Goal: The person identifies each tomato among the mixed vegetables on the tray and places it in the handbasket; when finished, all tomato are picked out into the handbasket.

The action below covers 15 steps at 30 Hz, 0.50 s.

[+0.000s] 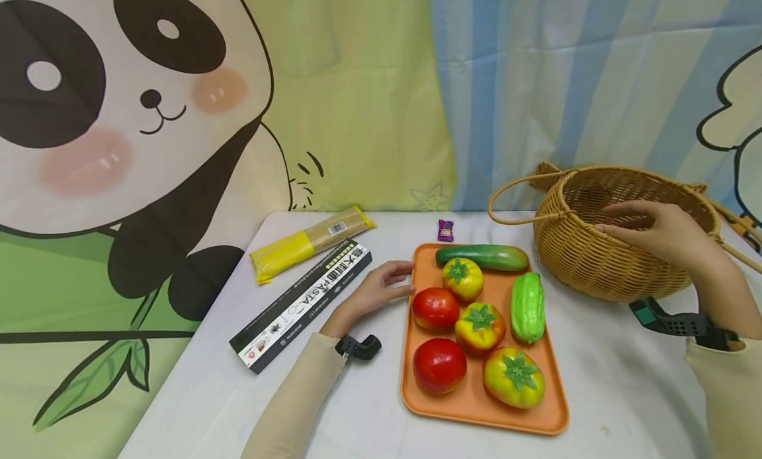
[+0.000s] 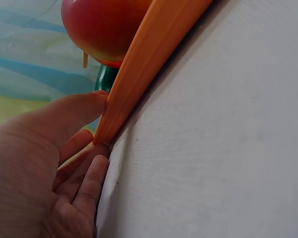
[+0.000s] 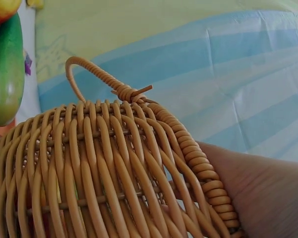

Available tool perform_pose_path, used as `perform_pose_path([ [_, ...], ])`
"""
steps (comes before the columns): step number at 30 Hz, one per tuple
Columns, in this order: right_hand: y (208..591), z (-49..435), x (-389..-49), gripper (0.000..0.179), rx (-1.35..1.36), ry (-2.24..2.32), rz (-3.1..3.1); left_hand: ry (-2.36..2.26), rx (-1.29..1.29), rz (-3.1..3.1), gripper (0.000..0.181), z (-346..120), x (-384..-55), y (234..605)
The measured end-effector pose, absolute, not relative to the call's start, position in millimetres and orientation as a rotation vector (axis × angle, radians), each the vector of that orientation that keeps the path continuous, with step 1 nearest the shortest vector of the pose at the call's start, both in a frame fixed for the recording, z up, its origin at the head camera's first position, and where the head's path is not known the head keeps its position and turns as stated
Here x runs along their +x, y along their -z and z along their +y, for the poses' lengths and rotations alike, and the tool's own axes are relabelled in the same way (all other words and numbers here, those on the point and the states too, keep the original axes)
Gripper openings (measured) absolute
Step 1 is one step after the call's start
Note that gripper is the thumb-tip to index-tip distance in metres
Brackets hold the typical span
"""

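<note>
My left hand (image 1: 381, 290) is at the left edge of an orange tray (image 1: 437, 409); its thumb and fingertips touch the rim in the left wrist view. Red tomatoes (image 1: 439, 365) and yellow-red ones with green leafy tops (image 1: 479, 328) lie on the tray. With them are a cucumber (image 1: 482, 256) and a bumpy light-green gourd (image 1: 527, 308). My right hand (image 1: 661, 231) reaches over the near rim of a wicker basket (image 1: 601, 270), fingers extended over its mouth, nothing seen between them. In the right wrist view the weave covers most of that hand; reddish and yellowish patches show through the gaps.
Left of the tray lie a black-and-white pasta box (image 1: 300, 307) and a yellow noodle packet (image 1: 312, 243). Behind the tray is a small purple wrapped sweet (image 1: 445, 230). The basket's handle (image 1: 506, 219) sticks out leftwards. A printed curtain (image 1: 369, 115) hangs along the back edge.
</note>
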State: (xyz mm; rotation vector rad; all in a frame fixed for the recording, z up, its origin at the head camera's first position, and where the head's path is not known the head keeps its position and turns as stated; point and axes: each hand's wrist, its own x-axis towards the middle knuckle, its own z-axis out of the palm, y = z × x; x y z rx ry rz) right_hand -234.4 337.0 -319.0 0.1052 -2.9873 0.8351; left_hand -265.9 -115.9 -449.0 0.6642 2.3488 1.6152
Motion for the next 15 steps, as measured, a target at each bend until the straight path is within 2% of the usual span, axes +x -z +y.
perform_pose_path([
  [6,324.3,334.6,-231.1,0.068,0.092,-0.872,-2.919,-1.607,0.655,2.345,0.054,-115.8,-265.1,447.0],
  [15,330.6,328.6,-226.1,0.053,0.112,-0.859,-2.756,-1.6,0.639,2.341,0.054,-117.0,-264.6,447.3],
])
